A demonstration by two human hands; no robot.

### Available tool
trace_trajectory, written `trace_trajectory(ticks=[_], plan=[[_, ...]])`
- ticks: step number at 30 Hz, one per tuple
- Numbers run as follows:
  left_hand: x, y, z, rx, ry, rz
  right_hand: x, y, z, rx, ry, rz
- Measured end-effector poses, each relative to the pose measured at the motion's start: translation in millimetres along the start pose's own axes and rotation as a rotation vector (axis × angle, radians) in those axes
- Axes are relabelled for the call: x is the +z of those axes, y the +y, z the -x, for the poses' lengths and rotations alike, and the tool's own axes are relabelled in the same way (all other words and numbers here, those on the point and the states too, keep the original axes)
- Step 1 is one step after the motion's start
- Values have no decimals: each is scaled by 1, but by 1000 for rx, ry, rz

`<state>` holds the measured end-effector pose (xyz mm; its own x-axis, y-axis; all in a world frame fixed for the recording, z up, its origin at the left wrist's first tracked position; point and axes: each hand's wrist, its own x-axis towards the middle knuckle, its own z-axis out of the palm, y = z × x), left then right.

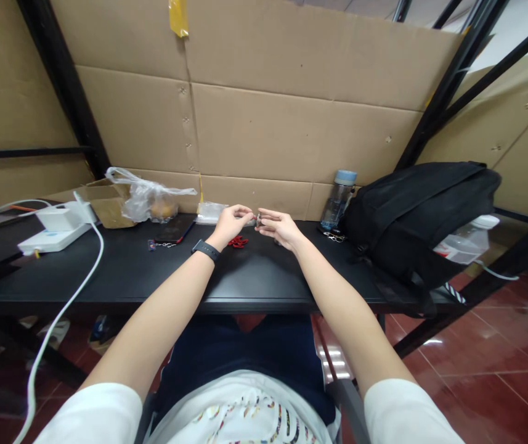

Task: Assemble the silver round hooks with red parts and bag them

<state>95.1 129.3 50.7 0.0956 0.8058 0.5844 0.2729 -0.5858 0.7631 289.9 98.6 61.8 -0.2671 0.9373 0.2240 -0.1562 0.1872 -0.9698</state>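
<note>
Above the far half of the black table, my hands meet with their fingertips almost touching. The thumb and fingers of my left hand (231, 224) are pinched together; what they hold is too small to make out. My right hand (280, 228) has its fingers closed around a small, shiny, metallic-looking piece (258, 221), whose kind I cannot tell. A small heap of red pieces (238, 242) lies on the table just below my left hand. Behind that hand is a clear plastic packet (211, 213).
On the black table (259, 280) stand a water bottle (337, 200) and black backpack (416, 216) at right. A phone (174, 229), plastic bag (150, 197) and white power strip (58, 229) with a hanging cable are at left. A cardboard wall (264, 135) closes the back.
</note>
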Motion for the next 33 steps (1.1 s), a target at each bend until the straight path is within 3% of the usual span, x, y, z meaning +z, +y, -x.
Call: trace_trajectory(ticks=[4,7,10,16,24,28,33], plan=[[-9,-8,0,-29,58,-315,-2,-2,-3,18,110,-70],[-12,-20,5,-58,-51,-698,-7,-6,-5,1,222,-110],[-10,-29,9,-101,-180,-872,-14,-9,-7,3,286,-125],[-4,-31,8,-35,-243,-841,-23,-7,-10,-2,336,-138],[-1,-16,10,244,-249,-695,-23,-5,-10,-45,362,-143],[6,-8,12,339,-384,-549,-24,-7,-8,-75,390,-138],[15,-1,19,327,-626,-494,-27,-4,-12,-67,416,-19]])
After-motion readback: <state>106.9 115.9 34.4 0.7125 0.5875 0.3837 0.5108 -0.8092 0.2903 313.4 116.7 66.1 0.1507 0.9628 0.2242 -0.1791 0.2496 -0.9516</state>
